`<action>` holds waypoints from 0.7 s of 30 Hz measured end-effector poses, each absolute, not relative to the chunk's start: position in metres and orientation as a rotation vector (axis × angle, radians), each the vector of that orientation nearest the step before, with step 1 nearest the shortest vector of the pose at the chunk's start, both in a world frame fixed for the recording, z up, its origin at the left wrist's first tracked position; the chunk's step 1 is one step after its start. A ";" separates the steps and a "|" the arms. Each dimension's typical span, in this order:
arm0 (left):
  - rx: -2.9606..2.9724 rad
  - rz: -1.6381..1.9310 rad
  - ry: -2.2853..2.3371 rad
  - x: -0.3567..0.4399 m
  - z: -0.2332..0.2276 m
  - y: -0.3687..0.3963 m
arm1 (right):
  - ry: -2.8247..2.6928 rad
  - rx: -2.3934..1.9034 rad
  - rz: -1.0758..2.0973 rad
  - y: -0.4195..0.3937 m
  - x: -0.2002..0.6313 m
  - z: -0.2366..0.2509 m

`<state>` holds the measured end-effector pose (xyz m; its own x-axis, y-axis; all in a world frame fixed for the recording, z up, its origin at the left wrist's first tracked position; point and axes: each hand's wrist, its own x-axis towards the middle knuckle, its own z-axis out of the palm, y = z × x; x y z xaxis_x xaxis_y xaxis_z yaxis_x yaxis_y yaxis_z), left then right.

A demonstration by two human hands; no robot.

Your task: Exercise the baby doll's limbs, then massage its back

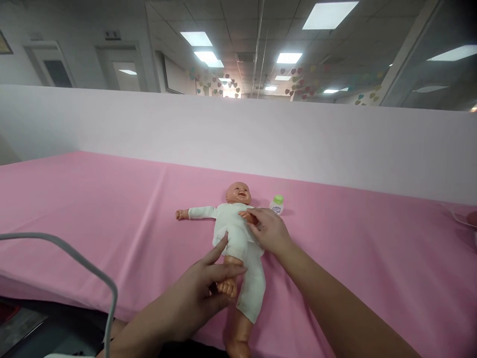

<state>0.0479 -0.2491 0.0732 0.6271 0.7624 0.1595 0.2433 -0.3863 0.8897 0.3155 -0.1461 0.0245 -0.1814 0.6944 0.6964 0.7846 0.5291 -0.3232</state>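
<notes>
Doll: a plastic baby doll (238,233) in a white knitted suit lay on its back on the pink cloth-covered table (112,209), head pointing away from me, one arm stretched out flat to the side.
My left hand: my left hand (201,293) was at the doll's near end, thumb and fingers closed around its bare foot (227,287), with my index finger stretched up along the suit's hip.
My right hand: my right hand (270,229) rested on the doll's chest, fingers pinched on the doll's small bare hand (246,215), which lay folded across its body.
Suit: one leg of the white suit hung loose and flat beside the bare leg I held; the other bare leg stuck out past the table's near edge.
Bottle: a small white bottle with a green cap (277,204) stood just beside the doll's head, behind my right hand and not touching it.
Partition: a pale plain wall panel (335,144) rose beyond the doll, along the table's far edge.
Cable: a grey cable (74,258) curved well apart from the doll, beyond my left arm.
</notes>
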 end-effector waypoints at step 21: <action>1.373 1.097 0.825 0.052 0.060 -0.228 | -1.503 -1.208 0.076 -0.137 0.335 0.020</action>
<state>0.0520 -0.2285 0.0601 0.3188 0.9362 0.1482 -0.1174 -0.1161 0.9863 0.3348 -0.1370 0.0195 0.1784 0.6957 0.6958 0.6222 0.4680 -0.6275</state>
